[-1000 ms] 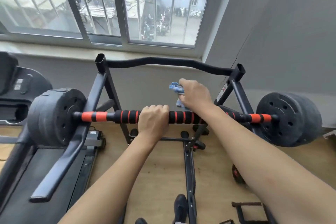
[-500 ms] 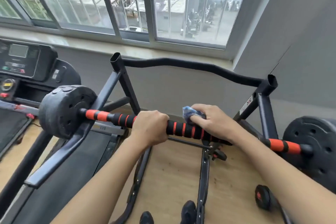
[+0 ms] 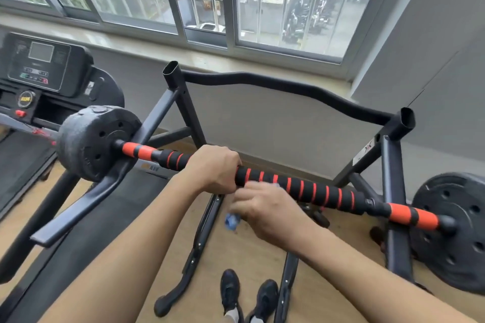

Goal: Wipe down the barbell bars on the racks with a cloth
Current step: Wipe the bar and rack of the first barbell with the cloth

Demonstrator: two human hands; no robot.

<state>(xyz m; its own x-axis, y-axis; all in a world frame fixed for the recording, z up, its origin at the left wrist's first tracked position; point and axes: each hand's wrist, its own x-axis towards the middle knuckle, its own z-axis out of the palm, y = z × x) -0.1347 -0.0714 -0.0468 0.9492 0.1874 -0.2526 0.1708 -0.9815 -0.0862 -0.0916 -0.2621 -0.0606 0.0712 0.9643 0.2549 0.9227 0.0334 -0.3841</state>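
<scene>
A barbell bar (image 3: 309, 189) with black foam and orange-red stripes lies across a black rack (image 3: 393, 155), slanting down to the right. A black weight plate (image 3: 91, 141) caps its left end and another plate (image 3: 456, 231) its right end. My left hand (image 3: 214, 168) grips the bar from above, left of its middle. My right hand (image 3: 265, 207) is blurred, just below and in front of the bar, and holds a small blue cloth (image 3: 232, 221) that sticks out under the fingers.
A treadmill with a console (image 3: 39, 65) stands at the left, its belt beside the rack's left arm (image 3: 78, 207). The rack's curved top bar (image 3: 275, 84) runs below a window sill. My shoes (image 3: 246, 294) stand on a wooden floor between the rack's feet.
My right hand has come off the top of the bar and dropped below it toward me, with the cloth. The left hand keeps its grip. The view has shifted further left.
</scene>
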